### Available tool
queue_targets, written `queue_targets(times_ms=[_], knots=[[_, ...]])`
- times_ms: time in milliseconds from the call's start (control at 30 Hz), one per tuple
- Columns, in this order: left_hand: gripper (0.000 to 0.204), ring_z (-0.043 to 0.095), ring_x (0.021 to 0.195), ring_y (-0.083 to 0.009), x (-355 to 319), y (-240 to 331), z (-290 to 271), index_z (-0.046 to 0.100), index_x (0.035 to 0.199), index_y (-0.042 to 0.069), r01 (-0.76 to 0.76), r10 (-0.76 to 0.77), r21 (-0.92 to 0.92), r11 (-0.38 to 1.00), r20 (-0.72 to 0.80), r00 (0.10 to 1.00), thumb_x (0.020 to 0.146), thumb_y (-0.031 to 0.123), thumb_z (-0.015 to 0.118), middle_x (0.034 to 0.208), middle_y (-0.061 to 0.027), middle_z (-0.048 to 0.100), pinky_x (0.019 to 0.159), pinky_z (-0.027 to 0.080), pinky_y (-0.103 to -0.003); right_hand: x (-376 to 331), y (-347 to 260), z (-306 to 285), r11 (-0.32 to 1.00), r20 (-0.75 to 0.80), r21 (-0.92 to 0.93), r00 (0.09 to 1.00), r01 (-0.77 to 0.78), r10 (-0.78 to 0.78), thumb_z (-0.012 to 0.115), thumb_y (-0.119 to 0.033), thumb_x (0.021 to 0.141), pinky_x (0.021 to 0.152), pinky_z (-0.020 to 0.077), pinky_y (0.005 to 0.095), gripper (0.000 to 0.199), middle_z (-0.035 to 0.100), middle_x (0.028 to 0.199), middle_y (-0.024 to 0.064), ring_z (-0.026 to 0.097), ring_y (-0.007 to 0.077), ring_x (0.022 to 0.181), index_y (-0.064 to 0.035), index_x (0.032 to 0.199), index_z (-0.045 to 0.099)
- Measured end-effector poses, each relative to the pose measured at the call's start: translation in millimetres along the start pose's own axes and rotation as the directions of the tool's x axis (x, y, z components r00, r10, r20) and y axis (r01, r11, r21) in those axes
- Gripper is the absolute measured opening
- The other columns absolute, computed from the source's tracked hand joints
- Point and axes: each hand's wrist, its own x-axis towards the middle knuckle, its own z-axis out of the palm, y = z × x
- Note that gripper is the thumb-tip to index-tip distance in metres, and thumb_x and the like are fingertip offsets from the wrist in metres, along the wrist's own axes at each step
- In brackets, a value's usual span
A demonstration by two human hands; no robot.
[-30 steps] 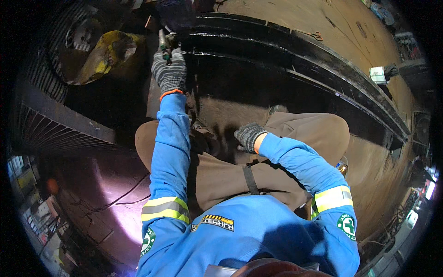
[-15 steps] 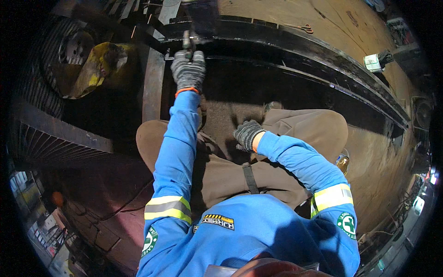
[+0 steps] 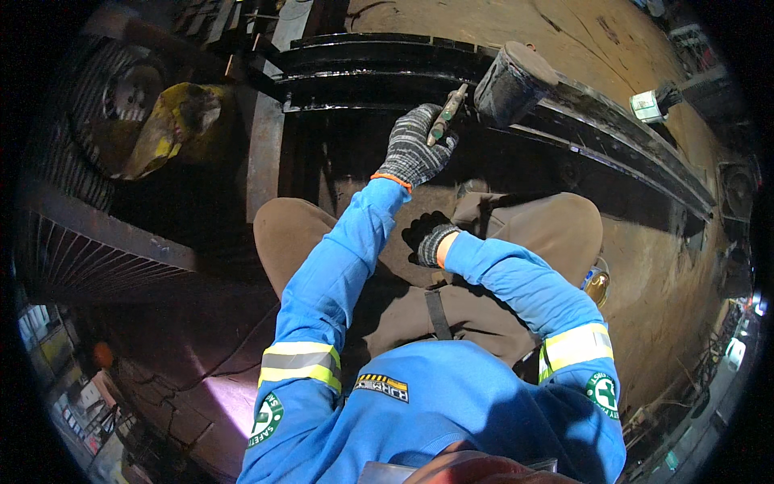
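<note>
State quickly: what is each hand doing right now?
Left hand: closed on the paint roller handle.
Right hand: gloved, resting between the knees; grip cannot be told.

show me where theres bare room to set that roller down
The broad brown surface behind the black beam looks bare. The left hand holds the roller on that beam, so the rail is crowded there. The lap is taken by the right hand. The dark gap under the beam is too shadowed to judge.
</note>
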Motion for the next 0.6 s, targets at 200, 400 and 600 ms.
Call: queue_targets(times_ms=[200, 400, 600], knots=[[0.033, 0.062, 0.081, -0.0355, 4.3, -22.3, -21.8, 0.059, 0.092, 0.006, 0.171, -0.16, 0.088, 0.981, -0.118, 0.98, 0.069, 0.025, 0.071, 0.084, -0.0175, 0.064, 0.074, 0.05, -0.042, -1.1, -3.0, -10.3, 0.999, 0.027, -0.046, 1.0, 0.015, -0.014, 0.064, -0.037, 0.074, 0.082, 0.0452, 0.0486, 0.043, 0.064, 0.108, 0.0124, 0.06, 0.0325, 0.099, -0.0133, 0.11, 0.062], [0.028, 0.063, 0.073, -0.0346, 0.8, -97.4, -61.4, 0.057, 0.081, 0.004, 0.218, -0.184, 0.017, 0.976, -0.477, 0.86, 0.072, 0.027, 0.071, 0.077, -0.0167, 0.063, 0.069, 0.05, -0.042, 3.3, -6.6, -13.6, 0.998, 0.033, -0.038, 0.998, 0.047, -0.046, 0.067, -0.036, 0.073, 0.078, 0.0479, 0.047, 0.038, 0.066, 0.103, 0.0127, 0.061, 0.0314, 0.1, -0.0111, 0.102, 0.066], [0.06, 0.056, 0.102, -0.0163, -3.7, -92.0, -117.8, 0.037, 0.14, 0.01, -0.079, -0.264, -0.488, 0.869, -0.594, 0.76, 0.084, -0.008, 0.05, 0.118, -0.0073, 0.058, 0.094, 0.044, -0.03, 10.4, -7.5, -4.1, 0.997, -0.011, -0.03, 0.998, 0.065, -0.065, 0.068, -0.032, 0.074, 0.076, 0.0505, 0.047, 0.034, 0.067, 0.101, 0.0136, 0.063, 0.0335, 0.095, -0.0106, 0.1, 0.068]])
